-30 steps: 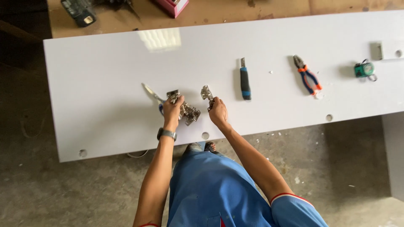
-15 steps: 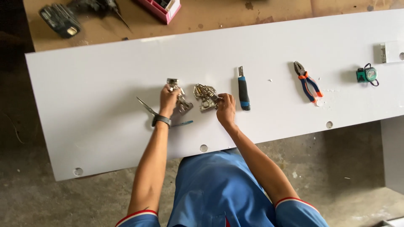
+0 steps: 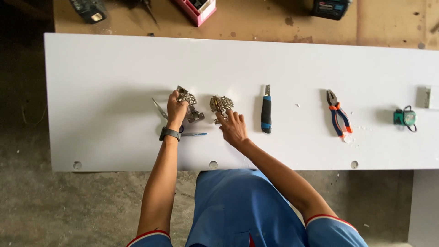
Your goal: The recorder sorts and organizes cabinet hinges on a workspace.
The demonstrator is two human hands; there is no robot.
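Note:
A long white board [image 3: 114, 73] lies across the bench in the head view. My left hand [image 3: 176, 110], with a dark watch on the wrist, grips a metal cabinet hinge [image 3: 188, 104] and holds it on the board. Just to the right, my right hand [image 3: 232, 127] rests with fingers spread, the fingertips touching a second metal hinge [image 3: 221, 104] that lies on the board. Partly under my left wrist lies a pair of scissors [image 3: 161, 111] with a blue handle.
On the board to the right lie a black-and-blue utility knife [image 3: 265, 111], orange-and-blue pliers [image 3: 337, 114] and a green tape measure [image 3: 405, 117]. Behind, on the brown bench, stand a pink box [image 3: 197, 9] and dark power tools [image 3: 89, 9]. Round holes mark the board's near edge.
Both hands have shifted a little on the board with the hinges. My right hand has opened its fingers and set the second hinge down flat. The camera view has moved.

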